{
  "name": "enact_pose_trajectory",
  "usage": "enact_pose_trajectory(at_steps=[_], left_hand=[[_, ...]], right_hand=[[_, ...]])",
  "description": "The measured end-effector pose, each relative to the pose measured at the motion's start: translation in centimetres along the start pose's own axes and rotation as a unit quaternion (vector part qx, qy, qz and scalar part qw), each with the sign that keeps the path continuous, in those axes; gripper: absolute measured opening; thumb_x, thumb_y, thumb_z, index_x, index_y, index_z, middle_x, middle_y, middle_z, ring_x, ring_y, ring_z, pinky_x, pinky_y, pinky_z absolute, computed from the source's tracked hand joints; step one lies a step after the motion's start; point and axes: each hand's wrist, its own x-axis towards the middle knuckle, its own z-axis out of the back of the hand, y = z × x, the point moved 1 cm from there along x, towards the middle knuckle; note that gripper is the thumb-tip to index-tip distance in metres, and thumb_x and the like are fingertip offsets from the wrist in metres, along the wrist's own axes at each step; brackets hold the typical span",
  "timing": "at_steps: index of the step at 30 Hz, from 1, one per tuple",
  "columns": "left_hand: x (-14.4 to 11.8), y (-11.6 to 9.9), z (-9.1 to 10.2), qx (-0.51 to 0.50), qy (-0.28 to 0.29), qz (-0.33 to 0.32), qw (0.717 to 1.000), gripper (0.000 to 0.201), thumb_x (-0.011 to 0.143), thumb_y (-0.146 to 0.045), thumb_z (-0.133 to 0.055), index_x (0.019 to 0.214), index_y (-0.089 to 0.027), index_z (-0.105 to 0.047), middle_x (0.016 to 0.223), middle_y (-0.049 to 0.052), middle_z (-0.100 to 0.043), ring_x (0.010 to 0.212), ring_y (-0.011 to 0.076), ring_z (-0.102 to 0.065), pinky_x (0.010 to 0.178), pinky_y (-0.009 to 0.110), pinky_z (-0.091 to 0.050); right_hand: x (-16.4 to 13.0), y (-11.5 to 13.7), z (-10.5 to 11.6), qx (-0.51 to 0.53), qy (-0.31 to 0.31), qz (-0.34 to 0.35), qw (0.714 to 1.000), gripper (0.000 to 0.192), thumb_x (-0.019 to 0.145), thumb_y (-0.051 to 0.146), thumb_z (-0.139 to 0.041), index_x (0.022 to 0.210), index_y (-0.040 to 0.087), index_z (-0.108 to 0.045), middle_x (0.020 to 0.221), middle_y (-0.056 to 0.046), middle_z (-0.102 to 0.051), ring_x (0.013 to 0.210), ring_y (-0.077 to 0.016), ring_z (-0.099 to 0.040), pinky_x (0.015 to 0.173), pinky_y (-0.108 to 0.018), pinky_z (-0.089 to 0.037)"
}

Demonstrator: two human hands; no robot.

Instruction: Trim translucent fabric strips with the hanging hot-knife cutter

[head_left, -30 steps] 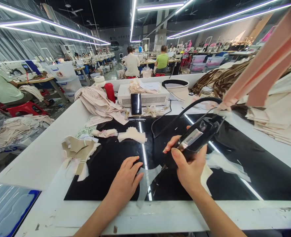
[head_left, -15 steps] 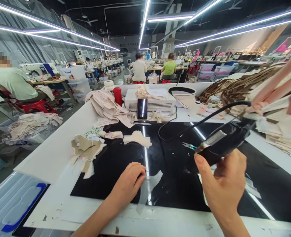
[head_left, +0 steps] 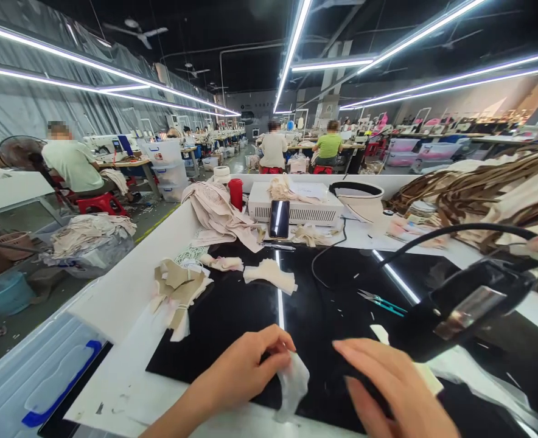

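Observation:
My left hand (head_left: 262, 365) pinches a thin, see-through white fabric piece (head_left: 295, 380) between thumb and fingers, lifting it at the front edge of the black mat (head_left: 232, 310). My right hand (head_left: 387, 383) is open and holds nothing, its fingers stretched toward the fabric piece. Behind and right of it is a black corded hand tool (head_left: 467, 304), whose kind I cannot tell. Teal-handled thread snips (head_left: 383, 302) lie on the mat just left of the tool. Cream strips (head_left: 426, 377) and a white sheer piece (head_left: 476, 374) lie near the right hand, partly hidden.
Cream fabric pieces (head_left: 269, 275) and a tied beige bundle (head_left: 182, 286) lie on the left. A phone (head_left: 279, 220) leans against a white box (head_left: 333, 213) at the back. The black cable (head_left: 456, 229) arches over the right side. Brown strips (head_left: 461, 194) are heaped at far right.
My right hand has let go of the black tool, which now stands farther right, and has moved toward my left hand. My left hand has raised the sheer fabric piece. The view has shifted.

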Motion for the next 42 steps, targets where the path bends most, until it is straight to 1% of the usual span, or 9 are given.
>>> enact_pose_trajectory(at_steps=[3, 6, 9, 13, 19, 24, 29, 35, 42], left_hand=[[0.1, -0.3, 0.4, -0.018, 0.001, -0.025, 1.000, 0.016, 0.099, -0.020, -0.055, 0.112, -0.022, -0.064, 0.088, -0.002, -0.067, 0.082, 0.0143, -0.062, 0.078, 0.025, -0.046], [0.1, 0.1, 1.0, -0.043, -0.016, -0.044, 0.998, 0.020, 0.099, -0.020, -0.055, 0.118, -0.021, -0.061, 0.084, -0.003, -0.061, 0.074, 0.0121, -0.055, 0.070, 0.023, -0.043], [0.4, 1.2, 1.6, -0.070, -0.042, -0.040, 0.996, 0.020, 0.098, -0.021, -0.057, 0.118, -0.019, -0.059, 0.081, -0.004, -0.056, 0.071, 0.0109, -0.051, 0.067, 0.022, -0.041], [1.4, 2.9, 2.0, -0.140, -0.060, -0.016, 0.988, 0.035, 0.095, -0.035, -0.066, 0.124, -0.018, -0.057, 0.076, -0.005, -0.054, 0.066, 0.0097, -0.048, 0.063, 0.022, -0.038], [3.7, 4.4, 2.4, -0.180, -0.085, 0.019, 0.980, 0.063, 0.081, -0.051, -0.076, 0.129, -0.018, -0.050, 0.083, -0.004, -0.058, 0.060, 0.0125, -0.061, 0.059, 0.026, -0.050], [6.8, 3.6, 4.2, -0.077, -0.161, 0.006, 0.984, 0.040, 0.092, -0.036, -0.059, 0.126, -0.019, -0.048, 0.085, -0.003, -0.058, 0.064, 0.0127, -0.061, 0.056, 0.024, -0.048], [10.1, 2.5, 6.7, 0.128, -0.205, -0.024, 0.970, 0.015, 0.095, -0.021, -0.059, 0.110, -0.022, -0.057, 0.094, 0.000, -0.065, 0.086, 0.0184, -0.066, 0.084, 0.033, -0.052], [13.0, 3.2, 7.8, 0.352, -0.183, -0.024, 0.917, 0.008, 0.103, -0.018, -0.057, 0.102, -0.018, -0.065, 0.102, 0.005, -0.070, 0.099, 0.0231, -0.068, 0.094, 0.040, -0.052], [14.6, 5.0, 7.7, 0.477, -0.161, -0.023, 0.864, 0.016, 0.104, -0.029, -0.064, 0.110, -0.015, -0.069, 0.110, 0.006, -0.070, 0.103, 0.0222, -0.068, 0.094, 0.044, -0.057]], right_hand=[[1.4, 0.2, -3.2, -0.026, 0.127, 0.034, 0.991, 0.036, 0.098, 0.028, -0.062, 0.134, 0.036, -0.064, 0.122, -0.004, -0.077, 0.109, -0.0265, -0.075, 0.090, -0.039, -0.063], [2.2, -0.3, -5.3, 0.022, 0.188, -0.097, 0.977, 0.022, 0.106, 0.039, -0.048, 0.114, 0.030, -0.067, 0.102, -0.003, -0.076, 0.090, -0.0209, -0.075, 0.079, -0.031, -0.062], [2.6, -0.9, -6.0, 0.056, 0.247, -0.174, 0.952, 0.033, 0.106, 0.048, -0.045, 0.090, 0.026, -0.063, 0.081, 0.000, -0.067, 0.072, -0.0179, -0.067, 0.069, -0.027, -0.057], [3.3, -1.6, -6.3, 0.054, 0.261, -0.198, 0.943, 0.034, 0.102, 0.051, -0.052, 0.083, 0.025, -0.063, 0.073, 0.002, -0.061, 0.066, -0.0172, -0.060, 0.062, -0.025, -0.051], [5.1, -4.1, -6.9, -0.003, 0.191, -0.153, 0.970, 0.029, 0.101, 0.051, -0.057, 0.093, 0.027, -0.073, 0.081, 0.000, -0.071, 0.071, -0.0186, -0.069, 0.066, -0.026, -0.056], [7.7, -6.0, -7.9, -0.108, 0.159, -0.046, 0.980, 0.032, 0.106, 0.047, -0.050, 0.097, 0.026, -0.074, 0.091, -0.004, -0.076, 0.082, -0.0217, -0.075, 0.072, -0.029, -0.060], [9.6, -7.8, -10.3, -0.188, 0.124, -0.036, 0.974, 0.041, 0.110, 0.046, -0.040, 0.097, 0.024, -0.073, 0.088, -0.005, -0.073, 0.080, -0.0225, -0.072, 0.071, -0.033, -0.055], [10.7, -10.0, -12.7, -0.282, 0.110, 0.000, 0.953, 0.042, 0.110, 0.037, -0.040, 0.089, 0.022, -0.073, 0.079, -0.006, -0.070, 0.076, -0.0234, -0.065, 0.069, -0.034, -0.042], [10.6, -11.1, -13.7, -0.345, 0.124, 0.015, 0.930, 0.032, 0.107, 0.022, -0.046, 0.087, 0.021, -0.072, 0.080, -0.005, -0.070, 0.079, -0.0231, -0.062, 0.072, -0.035, -0.036]])
